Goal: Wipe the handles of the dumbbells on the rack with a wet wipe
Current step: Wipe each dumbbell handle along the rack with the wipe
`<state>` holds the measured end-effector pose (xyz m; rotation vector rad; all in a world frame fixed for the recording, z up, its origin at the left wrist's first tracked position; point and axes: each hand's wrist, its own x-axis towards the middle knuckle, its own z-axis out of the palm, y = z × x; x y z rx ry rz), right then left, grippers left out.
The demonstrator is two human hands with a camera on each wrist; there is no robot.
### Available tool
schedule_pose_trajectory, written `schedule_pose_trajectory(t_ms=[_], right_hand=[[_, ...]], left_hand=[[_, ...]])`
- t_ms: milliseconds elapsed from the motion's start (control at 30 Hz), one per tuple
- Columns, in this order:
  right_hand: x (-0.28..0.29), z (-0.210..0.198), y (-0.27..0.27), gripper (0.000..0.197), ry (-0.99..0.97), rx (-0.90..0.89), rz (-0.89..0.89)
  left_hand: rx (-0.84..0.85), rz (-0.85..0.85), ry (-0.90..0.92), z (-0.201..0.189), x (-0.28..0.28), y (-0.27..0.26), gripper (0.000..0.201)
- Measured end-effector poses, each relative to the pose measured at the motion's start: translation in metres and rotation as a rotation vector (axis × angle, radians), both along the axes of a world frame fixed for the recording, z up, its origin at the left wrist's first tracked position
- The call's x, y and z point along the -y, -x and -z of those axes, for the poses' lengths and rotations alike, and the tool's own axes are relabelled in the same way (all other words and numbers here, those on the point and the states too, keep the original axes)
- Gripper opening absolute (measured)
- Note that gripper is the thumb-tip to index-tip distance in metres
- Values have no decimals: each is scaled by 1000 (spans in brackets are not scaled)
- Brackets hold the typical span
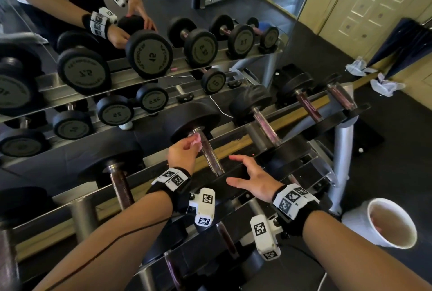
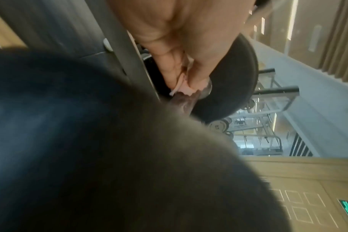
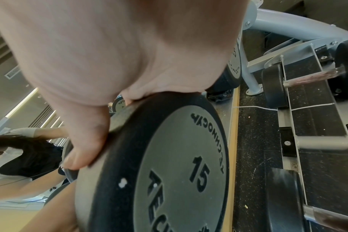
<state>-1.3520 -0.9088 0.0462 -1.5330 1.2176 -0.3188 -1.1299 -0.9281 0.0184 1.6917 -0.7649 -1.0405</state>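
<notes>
Dumbbells (image 1: 264, 117) lie side by side on rack (image 1: 311, 124); cup (image 1: 390, 223) right of it

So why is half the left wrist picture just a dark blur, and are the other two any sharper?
Left wrist view: a dark, out-of-focus mass right against the lens fills the lower left; only the left hand pinching the wipe shows, softly. Right wrist view: the "15" dumbbell is fairly sharp, the right hand is near and soft. Head view: sharpest, but wide-angle bending curves the rack.
</notes>
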Motion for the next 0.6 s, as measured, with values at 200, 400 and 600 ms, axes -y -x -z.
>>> schedule_pose_trajectory(t_ms=[200, 400, 600], right_hand=[[-1, -5, -2, 80, -28, 7, 19], [-1, -9, -3, 68, -34, 4, 24], [-3, -10, -4, 67, -34, 11, 44]], left_hand=[[204, 189, -73, -9, -5, -6, 25], [269, 367, -98, -13, -31, 9, 13], [272, 561, -160, -22, -37, -2, 10]])
